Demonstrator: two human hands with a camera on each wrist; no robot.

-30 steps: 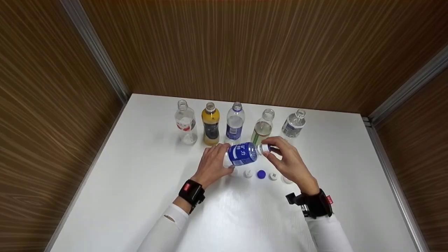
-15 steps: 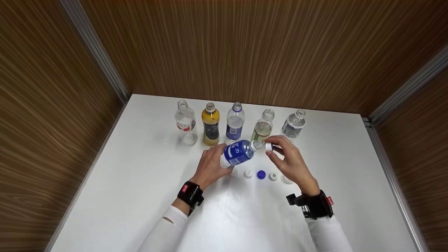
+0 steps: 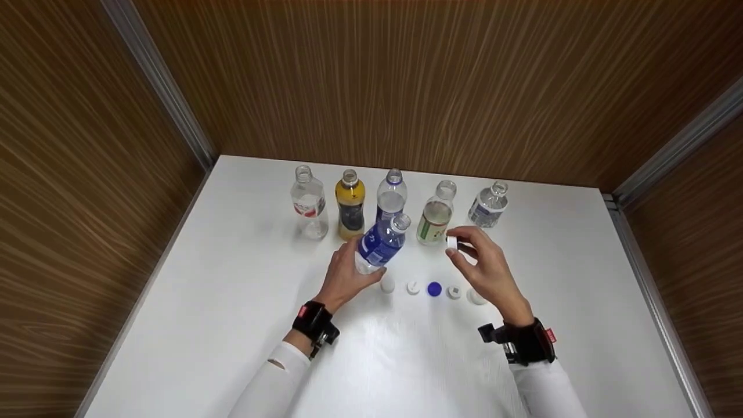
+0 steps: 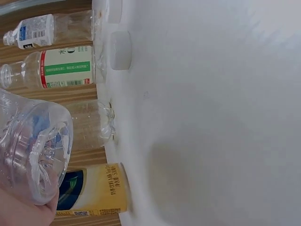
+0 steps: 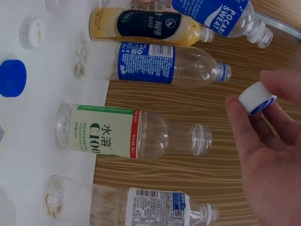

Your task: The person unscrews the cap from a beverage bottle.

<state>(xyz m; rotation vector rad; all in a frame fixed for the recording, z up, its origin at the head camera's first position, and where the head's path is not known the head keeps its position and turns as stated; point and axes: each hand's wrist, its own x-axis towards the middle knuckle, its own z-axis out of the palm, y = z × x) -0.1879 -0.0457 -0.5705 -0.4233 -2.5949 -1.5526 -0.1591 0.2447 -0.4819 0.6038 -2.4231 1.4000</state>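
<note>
My left hand grips a clear bottle with a blue Pocari Sweat label round its lower part. The bottle is held off the table, tilted to the right, its mouth uncapped; its clear base shows in the left wrist view. My right hand pinches a white cap with a blue top between thumb and fingers, apart from the bottle's neck. Below the hands lies a row of loose caps, among them a blue cap and a white cap.
Several uncapped bottles stand in a row at the back of the white table: a clear one with a red mark, a yellow one, a blue-labelled one, a green-labelled one and a short clear one. Wood-grain panels surround the table.
The white cap has come off the bottle's neck and stays in my right hand. My left hand has drawn the bottle left and turned it more upright.
</note>
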